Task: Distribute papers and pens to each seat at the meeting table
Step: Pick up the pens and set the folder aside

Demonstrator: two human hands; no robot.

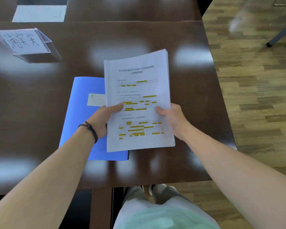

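Observation:
A thick stack of white printed papers [137, 90] with yellow highlighted lines is held above the dark wooden meeting table [40, 113]. My left hand [101, 119] grips its left edge, thumb on top. On the stack's right edge my right hand [172, 118] holds on the same way. Under the stack lies a blue folder [84, 113] with a white label, flat on the table and partly hidden by the papers and my left wrist. No pen is in view.
A clear acrylic name stand [23, 42] with handwritten characters sits at the upper left. A white sheet [40, 14] lies further back. The table's right edge borders wood-pattern floor [254, 96]; chair legs [281, 37] show at the upper right.

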